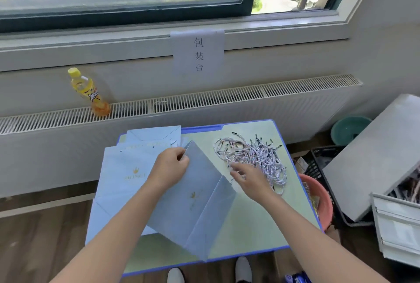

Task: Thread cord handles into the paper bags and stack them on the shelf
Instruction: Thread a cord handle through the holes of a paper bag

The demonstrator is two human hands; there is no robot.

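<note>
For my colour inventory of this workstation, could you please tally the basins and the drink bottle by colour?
Teal basin: 1
Pink basin: 1
Yellow drink bottle: 1
Total: 3

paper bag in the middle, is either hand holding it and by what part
The left hand pinches the opened paper bag at its top rim. The right hand reaches into the cord pile; whether it holds a cord cannot be told.
</note>
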